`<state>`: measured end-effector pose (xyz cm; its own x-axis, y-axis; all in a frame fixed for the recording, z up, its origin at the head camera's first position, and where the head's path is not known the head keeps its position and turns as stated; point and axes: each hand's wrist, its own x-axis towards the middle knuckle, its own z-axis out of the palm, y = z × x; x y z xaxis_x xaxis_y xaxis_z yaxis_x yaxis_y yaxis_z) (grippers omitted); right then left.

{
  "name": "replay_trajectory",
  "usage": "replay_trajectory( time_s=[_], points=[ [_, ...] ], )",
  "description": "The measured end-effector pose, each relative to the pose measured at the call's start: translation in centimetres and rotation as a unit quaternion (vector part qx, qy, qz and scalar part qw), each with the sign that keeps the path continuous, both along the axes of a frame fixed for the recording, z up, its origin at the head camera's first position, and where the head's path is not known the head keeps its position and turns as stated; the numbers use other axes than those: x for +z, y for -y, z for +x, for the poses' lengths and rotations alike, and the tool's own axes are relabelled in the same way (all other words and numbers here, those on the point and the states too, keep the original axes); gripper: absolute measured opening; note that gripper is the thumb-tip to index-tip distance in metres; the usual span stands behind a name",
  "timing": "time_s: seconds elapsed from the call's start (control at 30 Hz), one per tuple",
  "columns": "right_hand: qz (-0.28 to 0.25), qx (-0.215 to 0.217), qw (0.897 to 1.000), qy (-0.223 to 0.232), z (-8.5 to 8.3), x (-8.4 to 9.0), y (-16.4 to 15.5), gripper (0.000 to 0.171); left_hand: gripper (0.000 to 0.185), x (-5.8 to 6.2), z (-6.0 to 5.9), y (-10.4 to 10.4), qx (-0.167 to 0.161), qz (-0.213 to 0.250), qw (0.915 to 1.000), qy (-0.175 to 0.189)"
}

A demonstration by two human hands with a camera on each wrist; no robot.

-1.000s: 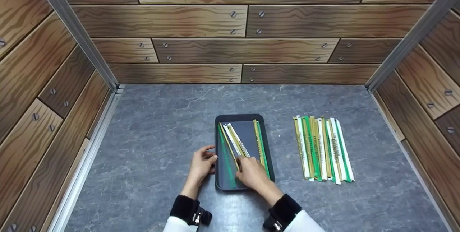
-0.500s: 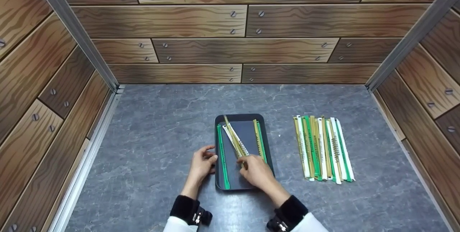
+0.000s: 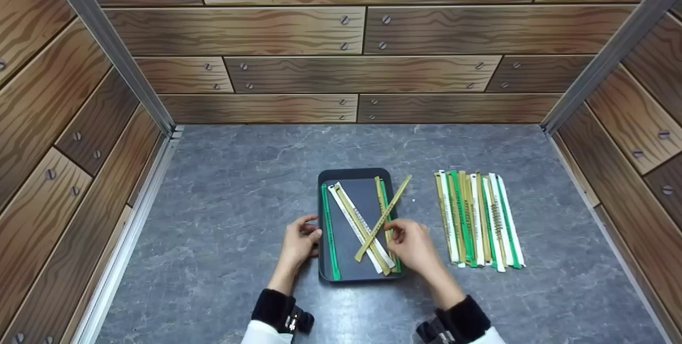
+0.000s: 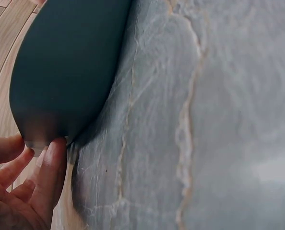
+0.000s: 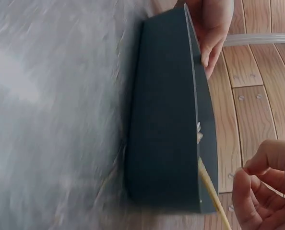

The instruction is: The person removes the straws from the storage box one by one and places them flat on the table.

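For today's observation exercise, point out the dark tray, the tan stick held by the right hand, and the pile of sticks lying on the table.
dark tray (image 3: 356, 173), head view, far rim.
tan stick (image 3: 391, 204), head view, upper shaft.
pile of sticks (image 3: 478, 219), head view, middle of pile.

Wood-plank walls (image 3: 298, 30) with screws around a grey marbled floor (image 3: 240, 184).
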<state>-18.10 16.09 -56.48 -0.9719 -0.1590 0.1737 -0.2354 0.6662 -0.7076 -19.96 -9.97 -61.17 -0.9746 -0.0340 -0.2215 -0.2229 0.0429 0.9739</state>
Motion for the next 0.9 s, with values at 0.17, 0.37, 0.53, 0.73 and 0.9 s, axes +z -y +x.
replay_trajectory(
  time_s=[0.17, 0.37, 0.53, 0.73, 0.9],
  points=[
    [0.055, 0.004, 0.998, -0.013, 0.0, -0.6, 0.1, 0.035, 0.040, 0.0, 0.0, 0.0, 0.002, -0.001, 1.0000, -0.004],
    [0.101, 0.027, 0.994, -0.025, -0.5, -1.5, 1.4, 0.041, 0.040, 0.2, 0.0, -0.1, 0.007, -0.013, 0.9999, -0.007],
    [0.117, 0.017, 0.993, -0.001, -1.1, -2.2, 2.4, 0.039, 0.040, 0.1, 0.0, -0.1, 0.006, -0.011, 0.9999, -0.007],
    [0.123, -0.010, 0.992, -0.011, -1.7, -2.7, 3.1, 0.030, 0.040, 0.2, 0.0, 0.0, 0.005, -0.009, 0.9999, -0.002],
    [0.089, -0.052, 0.994, -0.039, -1.5, -2.6, 2.8, 0.018, 0.041, 0.3, 0.1, 0.1, -0.002, -0.004, 1.0000, 0.001]
  ],
)
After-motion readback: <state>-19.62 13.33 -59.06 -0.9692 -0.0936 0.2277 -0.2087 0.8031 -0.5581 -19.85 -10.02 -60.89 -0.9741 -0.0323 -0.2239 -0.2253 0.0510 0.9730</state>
